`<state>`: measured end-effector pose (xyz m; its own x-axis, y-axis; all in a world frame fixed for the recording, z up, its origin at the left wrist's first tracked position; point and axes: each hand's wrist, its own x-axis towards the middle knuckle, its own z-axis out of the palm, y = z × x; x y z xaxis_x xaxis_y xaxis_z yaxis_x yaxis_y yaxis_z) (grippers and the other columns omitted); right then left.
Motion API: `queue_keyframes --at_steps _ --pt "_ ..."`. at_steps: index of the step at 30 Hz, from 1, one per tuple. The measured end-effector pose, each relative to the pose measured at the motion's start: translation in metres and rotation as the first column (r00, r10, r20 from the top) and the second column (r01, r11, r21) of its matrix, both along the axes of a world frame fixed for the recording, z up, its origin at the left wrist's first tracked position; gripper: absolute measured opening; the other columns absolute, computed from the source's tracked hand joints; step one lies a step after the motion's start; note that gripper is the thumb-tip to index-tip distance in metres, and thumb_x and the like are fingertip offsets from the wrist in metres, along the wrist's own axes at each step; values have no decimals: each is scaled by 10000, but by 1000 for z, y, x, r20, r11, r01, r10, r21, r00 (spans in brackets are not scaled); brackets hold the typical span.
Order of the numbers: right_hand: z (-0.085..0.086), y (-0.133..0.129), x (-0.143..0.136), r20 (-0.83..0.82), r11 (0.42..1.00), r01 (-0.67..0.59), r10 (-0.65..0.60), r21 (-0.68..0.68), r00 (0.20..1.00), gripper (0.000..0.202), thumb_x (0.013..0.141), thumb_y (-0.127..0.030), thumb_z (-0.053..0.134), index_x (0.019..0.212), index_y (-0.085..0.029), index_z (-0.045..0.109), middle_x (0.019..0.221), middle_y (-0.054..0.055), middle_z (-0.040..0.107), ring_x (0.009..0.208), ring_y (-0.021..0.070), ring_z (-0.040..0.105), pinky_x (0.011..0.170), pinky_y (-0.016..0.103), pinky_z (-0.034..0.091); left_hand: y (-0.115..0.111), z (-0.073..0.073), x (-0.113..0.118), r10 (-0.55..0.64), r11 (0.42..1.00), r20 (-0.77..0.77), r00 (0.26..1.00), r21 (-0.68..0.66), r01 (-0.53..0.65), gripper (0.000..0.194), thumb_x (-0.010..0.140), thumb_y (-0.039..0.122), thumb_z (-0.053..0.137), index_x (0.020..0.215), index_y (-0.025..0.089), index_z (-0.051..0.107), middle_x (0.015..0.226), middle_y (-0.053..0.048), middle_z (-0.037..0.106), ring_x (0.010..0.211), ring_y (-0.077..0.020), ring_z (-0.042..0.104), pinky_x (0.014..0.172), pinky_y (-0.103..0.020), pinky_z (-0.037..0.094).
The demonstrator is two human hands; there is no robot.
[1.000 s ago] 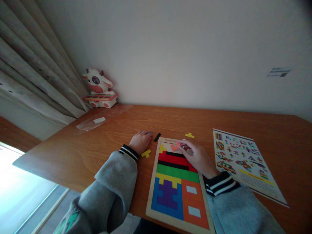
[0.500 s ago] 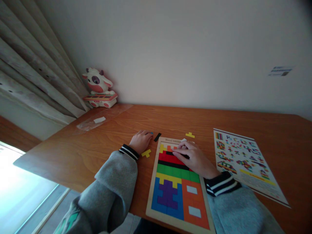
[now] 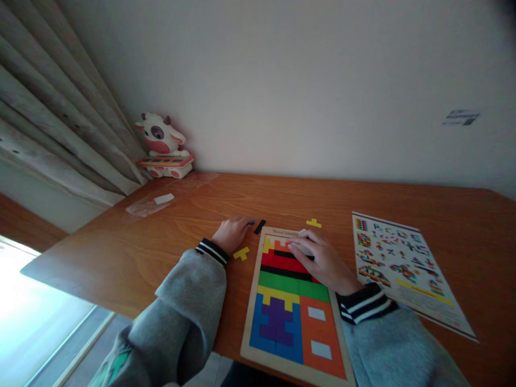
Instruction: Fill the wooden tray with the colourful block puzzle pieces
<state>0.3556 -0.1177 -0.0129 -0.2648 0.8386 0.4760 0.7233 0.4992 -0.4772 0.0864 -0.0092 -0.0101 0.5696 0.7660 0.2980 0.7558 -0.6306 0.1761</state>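
A wooden puzzle board (image 3: pixel 252 322) filled with coloured block pieces lies near the table's front edge. My right hand (image 3: pixel 318 257) is over the board's upper right, fingers bent and close to the orange and black pieces; what its fingertips hold, if anything, is hidden. Left of the board my left hand (image 3: pixel 230 234) rests on the table, fingers closed on a small blue piece (image 3: pixel 250 222). Beside that hand are a black bar piece (image 3: pixel 260 227) and a yellow piece (image 3: pixel 241 253). Another yellow piece (image 3: pixel 313 222) lies behind the board.
A printed pattern sheet (image 3: pixel 403 269) lies to the right of the board. At the back left a cow toy with a keyboard (image 3: pixel 165 145) stands by the wall, with a clear plastic bag (image 3: pixel 141 207) in front of it and a curtain (image 3: pixel 60 107) beside it.
The fingers of my right hand have shifted slightly at the board's top. More of the blue piece shows at my left fingertips.
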Motion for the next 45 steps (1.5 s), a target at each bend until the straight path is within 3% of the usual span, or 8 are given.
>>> queue_keyframes --at_steps 9,14,24,28,33,37,40,45 --pt "-4 5 6 -66 988 144 -140 51 988 224 968 -373 501 1045 -249 672 1013 72 669 973 239 637 896 417 506 1 3 -2 -58 994 145 988 -83 71 227 946 318 569 1113 223 689 1057 -39 735 935 -180 692 859 -285 541" --pt "-1 5 6 -77 976 214 -209 51 975 224 965 -374 492 1030 -247 665 1007 72 671 940 240 649 861 410 511 0 3 -2 -19 998 208 978 -51 30 234 974 315 509 1063 208 696 1023 -37 751 896 -170 706 815 -265 553" --pt "-4 5 6 -68 974 221 -217 49 974 200 963 -350 501 1009 -239 661 992 66 672 916 227 642 841 400 515 1 1 -3 -1 997 282 959 -77 24 199 956 302 540 1024 201 697 978 -27 758 834 -156 719 769 -249 565" --pt "-4 5 7 -67 975 216 -212 57 975 194 963 -343 501 998 -235 659 988 66 676 901 224 640 836 402 516 8 -1 -7 138 979 494 859 -199 -43 220 907 358 603 966 181 720 909 -42 764 801 -171 716 756 -277 573" --pt "-5 6 7 -77 974 219 -213 66 974 195 961 -337 508 1003 -222 661 973 66 677 877 218 642 824 395 513 15 -2 -8 255 922 674 693 -387 37 329 823 445 688 933 136 708 887 -81 763 788 -197 724 715 -293 588" --pt "-6 6 7 -73 973 220 -216 67 974 186 963 -331 506 1011 -231 656 981 63 677 877 218 639 822 390 506 11 1 -9 169 946 582 795 -324 36 291 840 431 675 936 160 718 895 -58 759 791 -179 715 749 -279 576" --pt "-5 6 7 -72 974 215 -210 64 975 176 962 -326 509 1009 -235 652 975 61 676 888 223 635 817 389 505 9 4 -15 -6 955 411 912 -267 126 270 872 405 640 978 172 725 893 -46 749 747 -151 686 720 -251 547" --pt "-5 5 6 -81 974 215 -210 64 974 177 964 -324 505 1000 -229 650 973 63 675 904 225 628 828 392 500 8 15 -30 -236 900 270 933 -302 315 376 787 473 743 1031 188 728 857 -29 723 694 -122 619 645 -212 473"
